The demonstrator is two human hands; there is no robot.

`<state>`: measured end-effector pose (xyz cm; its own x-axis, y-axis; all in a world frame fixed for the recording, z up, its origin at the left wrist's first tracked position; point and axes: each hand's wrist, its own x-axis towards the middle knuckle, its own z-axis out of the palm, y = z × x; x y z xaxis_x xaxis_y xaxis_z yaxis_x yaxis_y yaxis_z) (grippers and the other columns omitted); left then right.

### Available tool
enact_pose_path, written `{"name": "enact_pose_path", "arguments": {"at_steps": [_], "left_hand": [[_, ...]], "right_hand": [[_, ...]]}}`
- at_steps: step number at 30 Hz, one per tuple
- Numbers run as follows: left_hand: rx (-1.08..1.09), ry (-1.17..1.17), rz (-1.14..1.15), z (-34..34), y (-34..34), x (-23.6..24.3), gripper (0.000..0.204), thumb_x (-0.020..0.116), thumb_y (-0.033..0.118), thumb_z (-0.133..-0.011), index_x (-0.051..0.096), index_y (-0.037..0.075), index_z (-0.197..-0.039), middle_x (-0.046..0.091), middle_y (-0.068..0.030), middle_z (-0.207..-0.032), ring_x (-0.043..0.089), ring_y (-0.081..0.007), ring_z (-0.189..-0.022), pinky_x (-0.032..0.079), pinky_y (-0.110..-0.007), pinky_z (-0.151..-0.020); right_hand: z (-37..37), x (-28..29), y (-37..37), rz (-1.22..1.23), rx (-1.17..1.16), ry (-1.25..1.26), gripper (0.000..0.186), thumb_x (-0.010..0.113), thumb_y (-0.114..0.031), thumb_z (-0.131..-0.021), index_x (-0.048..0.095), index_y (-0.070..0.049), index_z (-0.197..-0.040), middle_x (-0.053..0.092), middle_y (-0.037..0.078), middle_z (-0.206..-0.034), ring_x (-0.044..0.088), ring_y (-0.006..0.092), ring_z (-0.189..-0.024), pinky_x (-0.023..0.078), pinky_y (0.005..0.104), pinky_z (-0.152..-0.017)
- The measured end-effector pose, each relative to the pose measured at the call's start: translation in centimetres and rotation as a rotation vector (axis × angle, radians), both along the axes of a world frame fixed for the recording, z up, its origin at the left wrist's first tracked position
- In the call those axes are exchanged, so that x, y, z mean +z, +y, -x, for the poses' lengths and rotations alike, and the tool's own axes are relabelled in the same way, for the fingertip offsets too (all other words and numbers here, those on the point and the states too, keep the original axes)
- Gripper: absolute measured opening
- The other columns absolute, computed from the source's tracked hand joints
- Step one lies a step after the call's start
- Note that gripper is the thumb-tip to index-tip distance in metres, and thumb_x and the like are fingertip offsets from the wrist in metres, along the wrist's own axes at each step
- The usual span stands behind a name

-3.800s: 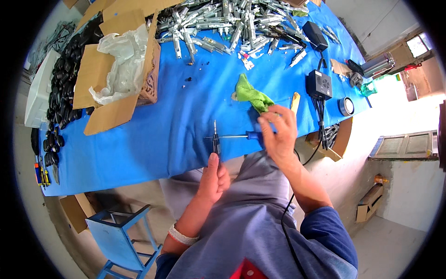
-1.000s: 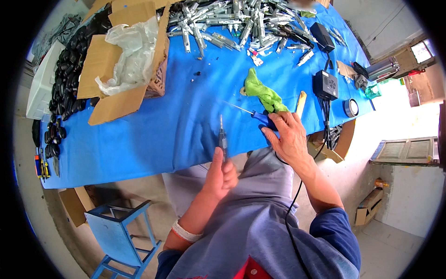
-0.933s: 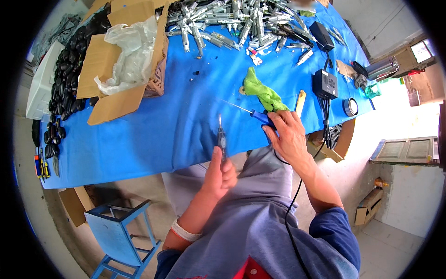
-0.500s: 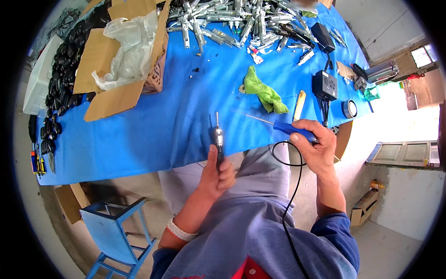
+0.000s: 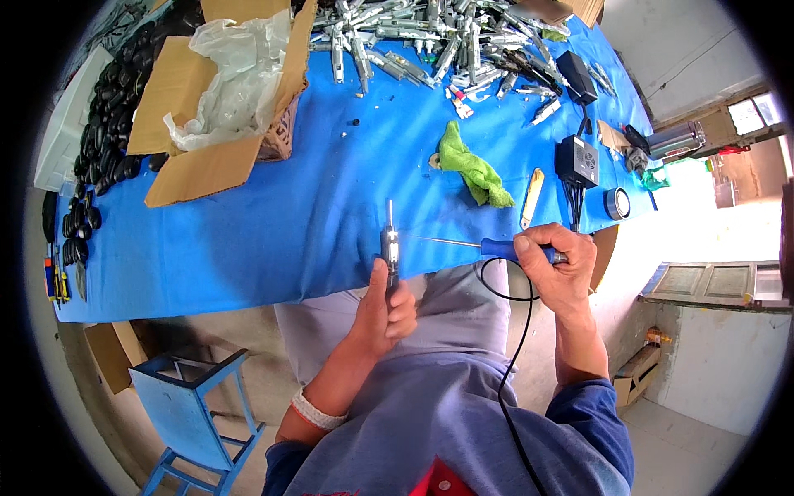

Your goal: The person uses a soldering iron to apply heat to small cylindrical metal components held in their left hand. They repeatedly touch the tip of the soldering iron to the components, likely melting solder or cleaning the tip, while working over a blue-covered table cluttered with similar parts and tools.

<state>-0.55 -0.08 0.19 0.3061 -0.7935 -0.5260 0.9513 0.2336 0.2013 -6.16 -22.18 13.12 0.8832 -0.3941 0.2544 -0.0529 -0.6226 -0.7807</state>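
My left hand is closed on a metal cylindrical piece, held upright with a thin pin on top, at the front edge of the blue-covered table. My right hand grips a blue-handled screwdriver level, its thin shaft pointing left toward the metal piece; whether the tip touches it I cannot tell. A black cable loops below my right hand and runs down over my clothes. Just beyond lie a green cloth and a narrow yellowish strip.
An open carton with plastic and black parts fill the left; many metal pieces lie at the back. A fan-vented black box and tape roll sit right. A blue chair stands below left.
My right hand has lifted the screwdriver from beside the green cloth, moved it right and down, and levelled it toward the metal piece. My left hand still holds the piece, at almost the same spot.
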Motion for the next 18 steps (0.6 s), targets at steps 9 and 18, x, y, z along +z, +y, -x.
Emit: {"name": "enact_pose_path", "arguments": {"at_steps": [9,18], "left_hand": [[0.007,-0.025,-0.007,-0.1,0.0,0.4,0.060,0.032,0.069,-0.088,0.038,0.017,-0.058,0.032,0.0046,-0.046,0.025,-0.0079,-0.032,0.019,-0.024,-0.034],[0.007,-0.029,-0.038,0.0,0.0,0.6,0.060,0.034,0.069,-0.087,0.038,0.017,-0.058,0.032,0.0049,-0.046,0.026,-0.0076,-0.033,0.019,-0.024,-0.035]], "right_hand": [[-0.4,-0.9,0.0,-0.013,-0.011,0.004,0.010,0.070,-0.008,-0.077,0.067,0.001,-0.075,0.064,0.005,-0.063,0.057,0.0071,-0.055,0.043,0.0208,-0.051],[-0.4,-1.5,0.1,-0.054,-0.015,-0.016,0.010,0.070,-0.009,-0.078,0.067,0.001,-0.076,0.064,0.004,-0.062,0.055,0.0053,-0.054,0.042,0.0202,-0.050]]}}
